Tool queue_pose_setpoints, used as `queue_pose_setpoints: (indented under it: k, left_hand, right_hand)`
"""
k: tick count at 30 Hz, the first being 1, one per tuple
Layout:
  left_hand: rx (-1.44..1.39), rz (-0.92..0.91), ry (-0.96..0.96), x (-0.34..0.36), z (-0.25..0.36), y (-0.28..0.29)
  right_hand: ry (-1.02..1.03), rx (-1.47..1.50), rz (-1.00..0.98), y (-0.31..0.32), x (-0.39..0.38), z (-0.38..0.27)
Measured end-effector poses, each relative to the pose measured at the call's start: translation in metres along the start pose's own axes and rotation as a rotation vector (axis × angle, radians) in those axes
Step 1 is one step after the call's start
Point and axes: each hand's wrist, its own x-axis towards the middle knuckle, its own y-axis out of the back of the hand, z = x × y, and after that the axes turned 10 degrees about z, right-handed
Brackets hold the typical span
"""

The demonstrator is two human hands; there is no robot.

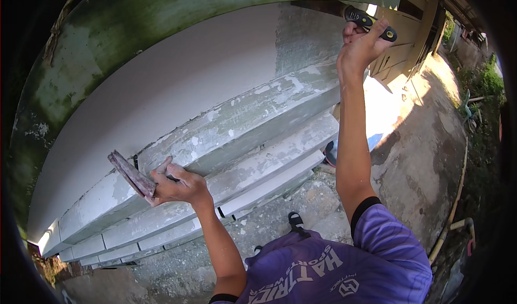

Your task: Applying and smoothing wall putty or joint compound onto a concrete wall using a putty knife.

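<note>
The left hand (184, 186) grips one long, stained grey-purple tool (131, 175). The right hand (358, 51) grips one black-handled, dark-bladed scraper (360, 17) near the grey-and-white wall (215, 56).

1. On my feed, the right arm (353, 137) reaches far forward, almost straight.
2. I see my right hand (360, 53) up high, fingers curled in a grip.
3. My left arm (219, 239) reaches forward and leftward, lower in view.
4. I hold the left hand (186, 187) angled left, fingers bent.
</note>
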Motion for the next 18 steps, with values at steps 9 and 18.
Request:
queue_pose_setpoints:
  k: [9,18]
  left_hand:
    - [0.026,0.023,-0.01,0.001,0.003,0.0]
    - [-0.008,-0.012,-0.009,0.001,0.002,0.001]
  right_hand:
    - [-0.038,0.02,-0.028,0.005,-0.003,0.008]
    - [-0.076,-0.045,-0.09,0.016,-0.017,0.003]
